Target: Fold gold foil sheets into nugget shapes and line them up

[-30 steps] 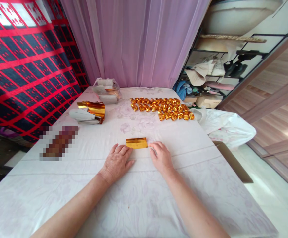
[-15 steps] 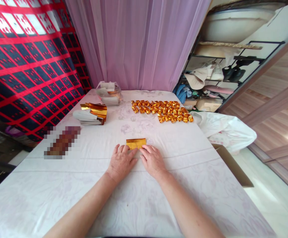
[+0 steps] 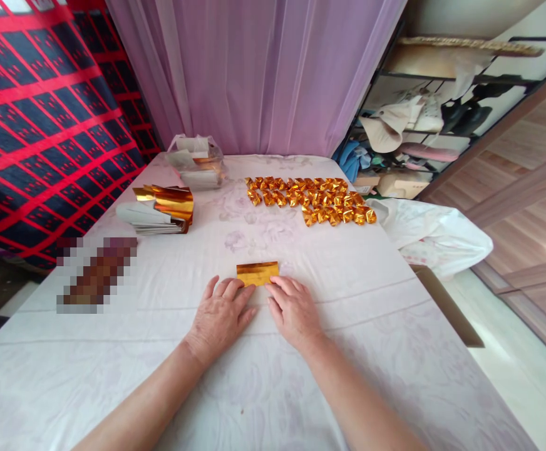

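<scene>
A small rectangle of folded gold foil paper [image 3: 257,274] lies flat on the white, flower-patterned tablecloth [image 3: 263,388]. A darker folded strip runs along its far edge. My left hand [image 3: 220,311] rests palm down with fingers spread, its fingertips on the near left corner of the paper. Opposite it, my right hand [image 3: 296,308] lies with outstretched fingers touching the near right corner. The thumbs are apart, with cloth showing between them. Farther off, rows of folded gold foil pieces [image 3: 317,197] stand at the back right.
At the left lies a fanned stack of gold and grey foil sheets [image 3: 160,210]. Behind it sits a clear plastic bag [image 3: 198,161] of more sheets. A blurred-out reddish-brown item [image 3: 99,272] is near the left edge. A white plastic bag [image 3: 442,238] lies beyond the right edge.
The camera view has shifted a little closer and lower. Both hands keep their fingertips on the gold paper, which still lies in the same place on the cloth.
</scene>
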A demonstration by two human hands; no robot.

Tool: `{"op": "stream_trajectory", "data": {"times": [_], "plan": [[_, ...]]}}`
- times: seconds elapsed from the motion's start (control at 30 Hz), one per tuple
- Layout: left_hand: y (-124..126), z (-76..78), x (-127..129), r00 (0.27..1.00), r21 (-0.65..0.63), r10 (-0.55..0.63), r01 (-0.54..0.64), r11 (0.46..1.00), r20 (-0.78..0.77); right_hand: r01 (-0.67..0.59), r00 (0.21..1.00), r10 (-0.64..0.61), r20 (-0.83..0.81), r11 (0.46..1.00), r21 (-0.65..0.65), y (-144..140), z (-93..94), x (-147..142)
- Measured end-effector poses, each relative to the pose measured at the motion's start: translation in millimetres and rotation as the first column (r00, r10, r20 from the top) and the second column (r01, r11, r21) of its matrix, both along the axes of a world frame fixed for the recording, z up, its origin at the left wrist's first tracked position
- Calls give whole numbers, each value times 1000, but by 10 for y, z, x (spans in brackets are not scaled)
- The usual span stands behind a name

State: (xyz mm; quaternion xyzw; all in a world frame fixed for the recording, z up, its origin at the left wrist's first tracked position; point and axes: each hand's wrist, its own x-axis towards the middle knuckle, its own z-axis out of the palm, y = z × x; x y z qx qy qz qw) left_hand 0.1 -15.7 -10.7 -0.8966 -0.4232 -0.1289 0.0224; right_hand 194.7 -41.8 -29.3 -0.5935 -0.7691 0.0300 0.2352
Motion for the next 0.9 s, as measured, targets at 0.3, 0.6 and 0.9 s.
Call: {"op": "stream_trajectory", "data": {"times": [0.3,0.6,0.9], "plan": [[18,-16,-114,998,-4,-43,44,999,34,6,1000,-6,1,1000,0,-27,14,3],[11,-15,-160,998,-14,-54,55,998,43,4,1000,-4,12,1000,7,-33,15,11],[2,-5,-227,998,-26,-41,43,999,54,2,1000,-2,11,1000,-8,-36,24,13]]}}
